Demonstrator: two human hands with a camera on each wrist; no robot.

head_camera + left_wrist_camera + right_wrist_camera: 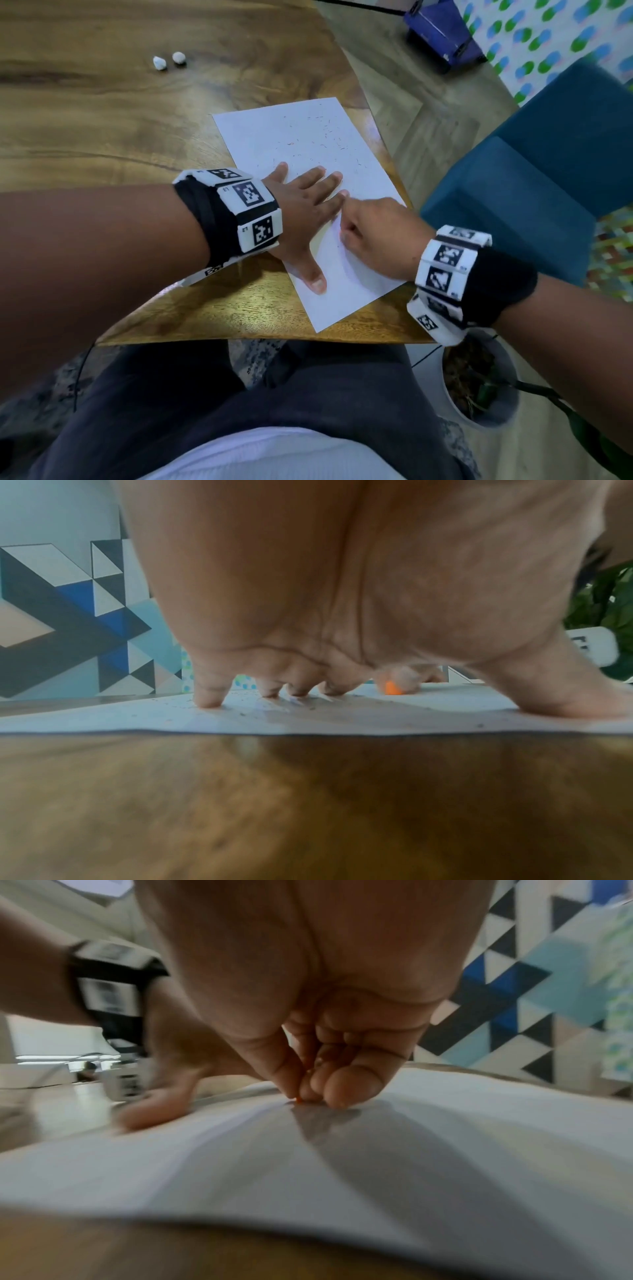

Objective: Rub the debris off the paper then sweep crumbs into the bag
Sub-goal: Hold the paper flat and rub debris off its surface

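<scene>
The left hand lies flat on the white sheet of paper, fingers straight and spread, thumb splayed toward the near edge; in the left wrist view its fingertips and thumb press on the sheet. The right hand is curled, its thumb and fingers pinching a small orange eraser-like piece whose tip meets the paper just beside the left hand's fingers; in the right wrist view only an orange speck shows under the bunched fingertips. The paper lies at the near right corner of the brown wooden worktop, turned at an angle, its right edge close to the worktop's edge. Thin dark and reddish crumbs are scattered over the far half of the sheet, beyond both hands. Two small white lumps sit well apart from the paper on the far left of the worktop. No bag can be made out in any view.
</scene>
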